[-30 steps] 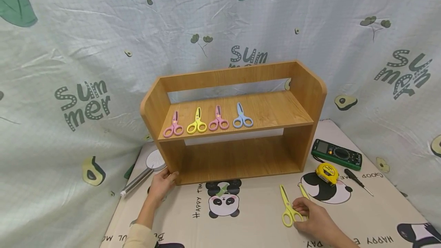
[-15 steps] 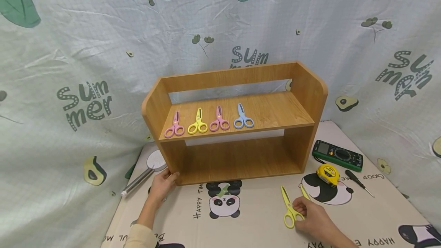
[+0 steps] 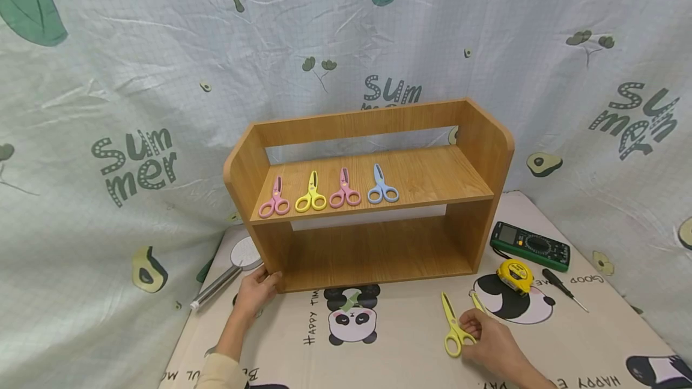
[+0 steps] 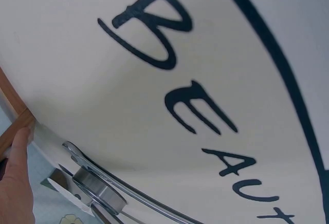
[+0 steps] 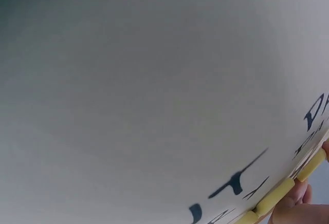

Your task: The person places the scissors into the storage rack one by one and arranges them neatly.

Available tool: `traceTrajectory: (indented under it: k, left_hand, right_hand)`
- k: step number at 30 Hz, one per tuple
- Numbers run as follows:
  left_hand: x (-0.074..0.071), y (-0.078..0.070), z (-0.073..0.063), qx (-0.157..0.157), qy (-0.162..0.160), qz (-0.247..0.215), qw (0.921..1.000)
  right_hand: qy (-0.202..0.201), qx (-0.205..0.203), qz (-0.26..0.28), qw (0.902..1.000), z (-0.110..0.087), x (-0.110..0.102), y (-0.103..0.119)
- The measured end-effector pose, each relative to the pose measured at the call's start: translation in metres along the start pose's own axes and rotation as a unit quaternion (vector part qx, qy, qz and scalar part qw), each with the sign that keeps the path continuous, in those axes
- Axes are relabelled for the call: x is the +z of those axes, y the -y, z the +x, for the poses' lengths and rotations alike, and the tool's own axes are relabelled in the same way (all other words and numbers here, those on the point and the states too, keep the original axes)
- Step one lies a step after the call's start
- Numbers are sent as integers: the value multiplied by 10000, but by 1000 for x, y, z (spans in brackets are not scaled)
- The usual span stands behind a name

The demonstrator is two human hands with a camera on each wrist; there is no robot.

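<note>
A two-tier wooden shelf (image 3: 373, 248) stands at the middle of the table. My left hand (image 3: 253, 296) holds its lower left corner, thumb at the front edge; a finger touches that corner in the left wrist view. In front of the shelf's right end, my right hand (image 3: 494, 344) bends its fingers over the handles of yellow scissors (image 3: 450, 312). A second yellow blade (image 3: 477, 303) points out from behind these fingers, the rest mostly hidden. On the upper tier lie pink scissors (image 3: 276, 197), yellow scissors (image 3: 311, 192), more pink scissors (image 3: 345, 189) and blue scissors (image 3: 379, 183).
To the right lie a green multimeter (image 3: 532, 246), a yellow tape measure (image 3: 515, 275) and a black-handled screwdriver (image 3: 564, 288). A chrome shower head (image 3: 245, 253) lies left of the shelf. Printed curtains (image 3: 189, 47) hang close behind and at both sides.
The whole head view has shifted very slightly. Both hands keep their places, at the shelf corner and at the yellow scissors.
</note>
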State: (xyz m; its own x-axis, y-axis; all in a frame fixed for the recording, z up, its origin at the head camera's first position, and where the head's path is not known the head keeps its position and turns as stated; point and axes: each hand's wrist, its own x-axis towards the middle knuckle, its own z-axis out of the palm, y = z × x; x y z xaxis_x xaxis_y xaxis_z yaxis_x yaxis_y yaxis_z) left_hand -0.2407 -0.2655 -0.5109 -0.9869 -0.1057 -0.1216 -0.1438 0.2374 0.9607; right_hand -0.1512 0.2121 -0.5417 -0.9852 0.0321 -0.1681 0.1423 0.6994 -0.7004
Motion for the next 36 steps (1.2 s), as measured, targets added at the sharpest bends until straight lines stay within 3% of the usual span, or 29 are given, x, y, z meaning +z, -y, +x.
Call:
traceTrajectory:
  k: [8,27,36]
  left_hand:
    - [0,0,0,-11,14,35,10000]
    - [-1,1,-1,33,-15,210,9998]
    - [-1,3,1,37,-31,165,9999]
  right_hand:
    - [38,2,-144,9999,2,3,2]
    - [-53,172,258,9995,3,3,6]
    - [-205,31,464,9987,-2,-16,23]
